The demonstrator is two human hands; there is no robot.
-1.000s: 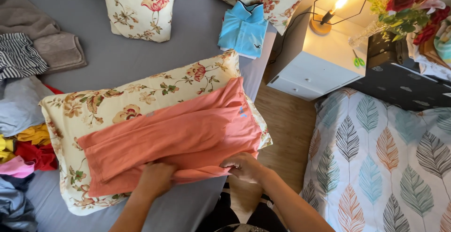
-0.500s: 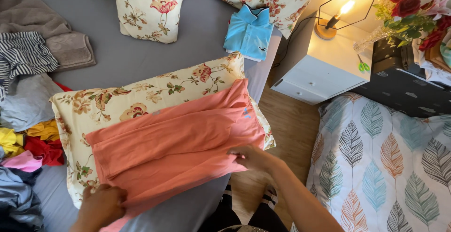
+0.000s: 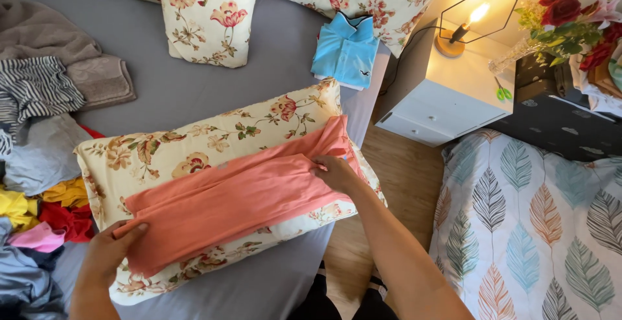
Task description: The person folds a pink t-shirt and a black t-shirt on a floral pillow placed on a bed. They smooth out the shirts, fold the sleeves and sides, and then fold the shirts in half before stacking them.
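Since the earlier frame, the salmon garment (image 3: 240,197) has been folded narrower along its length, into a long band on the floral pillow (image 3: 194,145).

Largest first: the grey bed (image 3: 214,93) carries that pillow, with a heap of mixed clothes (image 3: 39,184) at its left edge and a folded blue polo shirt (image 3: 346,51) well apart near the white nightstand (image 3: 447,100). The garment lies diagonally across the pillow; it looks light, thin and limp, likely to slide and crease, so it is best taken at the corners or along the folded edges. The left hand (image 3: 110,255) lies flat on the lower-left end, fingers extended, not clasping. The right hand (image 3: 337,171) pinches the folded edge near the upper-right end.
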